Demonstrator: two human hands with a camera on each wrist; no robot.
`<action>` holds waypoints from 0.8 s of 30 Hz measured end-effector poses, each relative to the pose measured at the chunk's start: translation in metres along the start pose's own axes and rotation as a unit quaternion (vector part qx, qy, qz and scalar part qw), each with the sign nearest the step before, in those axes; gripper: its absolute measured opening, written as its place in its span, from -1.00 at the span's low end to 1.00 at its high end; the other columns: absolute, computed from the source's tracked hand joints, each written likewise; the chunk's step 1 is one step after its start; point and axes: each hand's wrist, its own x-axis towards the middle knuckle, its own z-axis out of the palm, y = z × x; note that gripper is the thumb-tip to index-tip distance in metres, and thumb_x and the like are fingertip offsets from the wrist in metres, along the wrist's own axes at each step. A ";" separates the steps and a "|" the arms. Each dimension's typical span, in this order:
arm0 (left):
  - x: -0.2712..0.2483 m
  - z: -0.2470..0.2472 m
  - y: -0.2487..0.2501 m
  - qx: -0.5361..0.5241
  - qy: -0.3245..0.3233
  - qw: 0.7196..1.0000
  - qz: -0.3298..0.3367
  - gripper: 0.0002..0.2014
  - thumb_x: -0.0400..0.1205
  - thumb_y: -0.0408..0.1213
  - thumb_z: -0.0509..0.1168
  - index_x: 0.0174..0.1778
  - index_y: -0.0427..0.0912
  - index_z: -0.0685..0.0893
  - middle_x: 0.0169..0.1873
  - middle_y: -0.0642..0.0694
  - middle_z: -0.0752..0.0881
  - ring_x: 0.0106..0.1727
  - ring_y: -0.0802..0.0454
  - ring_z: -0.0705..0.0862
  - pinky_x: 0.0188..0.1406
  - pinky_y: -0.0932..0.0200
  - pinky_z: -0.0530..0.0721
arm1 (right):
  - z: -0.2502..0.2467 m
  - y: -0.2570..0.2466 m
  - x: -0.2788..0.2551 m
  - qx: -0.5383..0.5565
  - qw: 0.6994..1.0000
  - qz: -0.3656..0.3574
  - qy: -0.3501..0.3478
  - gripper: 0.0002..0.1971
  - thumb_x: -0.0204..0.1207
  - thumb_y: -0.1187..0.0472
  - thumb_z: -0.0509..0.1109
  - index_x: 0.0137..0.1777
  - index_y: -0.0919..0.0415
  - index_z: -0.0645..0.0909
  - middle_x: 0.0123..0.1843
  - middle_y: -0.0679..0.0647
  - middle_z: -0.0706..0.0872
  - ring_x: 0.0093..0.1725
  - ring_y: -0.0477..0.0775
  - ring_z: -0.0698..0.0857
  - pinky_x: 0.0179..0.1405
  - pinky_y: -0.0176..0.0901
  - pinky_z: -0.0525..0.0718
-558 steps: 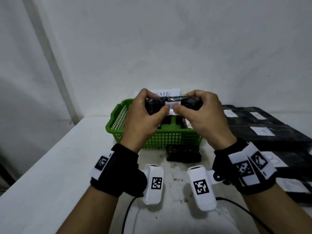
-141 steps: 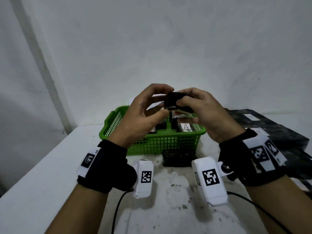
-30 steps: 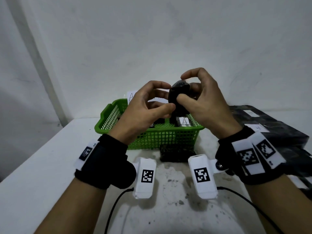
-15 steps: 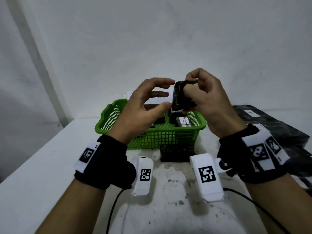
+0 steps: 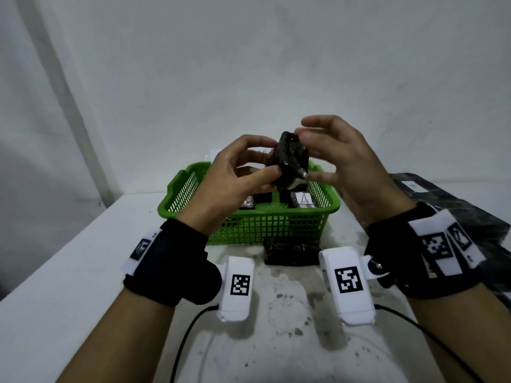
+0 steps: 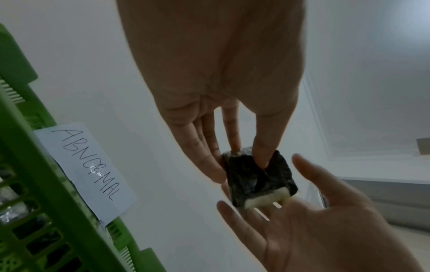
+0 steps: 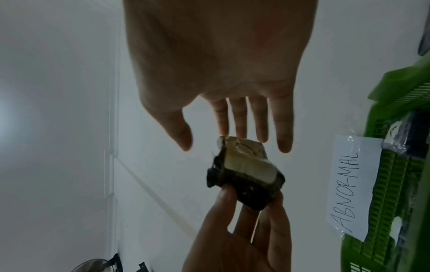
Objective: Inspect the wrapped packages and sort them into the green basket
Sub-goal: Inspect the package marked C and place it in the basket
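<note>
Wrapped package pinched in left hand, above green basket

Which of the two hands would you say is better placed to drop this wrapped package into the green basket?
Left. The left hand pinches the wrapped package above the green basket, while the right hand has straight fingers that at most brush it.

A basket sits at the far middle of the surface, several packages inside it. One package lies just near of the basket. A stack of flat bags lies right. A label stands on the basket's far rim.
</note>
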 end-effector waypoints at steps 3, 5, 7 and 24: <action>-0.001 0.000 0.001 0.012 -0.001 0.999 0.031 -0.68 0.64 -0.48 0.40 0.30 -0.17 0.63 0.17 -0.11 0.76 0.09 -0.03 0.83 0.05 0.07 0.80 | -0.002 0.004 0.002 -0.036 0.997 0.059 -0.032 -0.73 0.66 0.24 0.41 0.33 0.10 0.59 0.13 0.09 0.82 0.00 0.05 0.84 0.05 0.09 0.84; -0.002 0.000 0.002 0.029 -0.018 0.999 0.038 -0.67 0.64 -0.43 0.41 0.31 -0.12 0.64 0.21 -0.07 0.75 0.16 0.00 0.80 0.11 0.09 0.76 | 0.000 0.007 0.001 -0.042 0.997 0.056 -0.028 -0.74 0.64 0.28 0.41 0.30 0.11 0.58 -0.02 0.04 0.85 -0.09 0.00 0.86 0.07 0.10 0.85; -0.001 0.001 0.001 0.037 -0.031 0.998 0.032 -0.68 0.64 -0.33 0.40 0.32 -0.08 0.64 0.25 -0.08 0.73 0.20 0.01 0.79 0.17 0.04 0.76 | 0.003 0.008 0.001 -0.058 0.998 0.018 0.013 -0.77 0.62 0.28 0.42 0.22 0.07 0.57 -0.17 -0.05 0.83 -0.19 -0.09 0.84 0.00 0.03 0.85; 0.000 0.004 -0.004 0.100 -0.007 0.992 0.076 -0.41 0.47 -0.54 0.55 0.32 0.04 0.59 0.19 0.00 0.61 0.13 0.03 0.71 -0.04 0.07 0.81 | 0.001 0.006 -0.002 -0.033 0.997 0.040 -0.049 -0.79 0.63 0.24 0.40 -0.26 0.09 0.60 -0.29 -0.02 0.73 -0.31 -0.01 0.76 -0.24 -0.01 0.81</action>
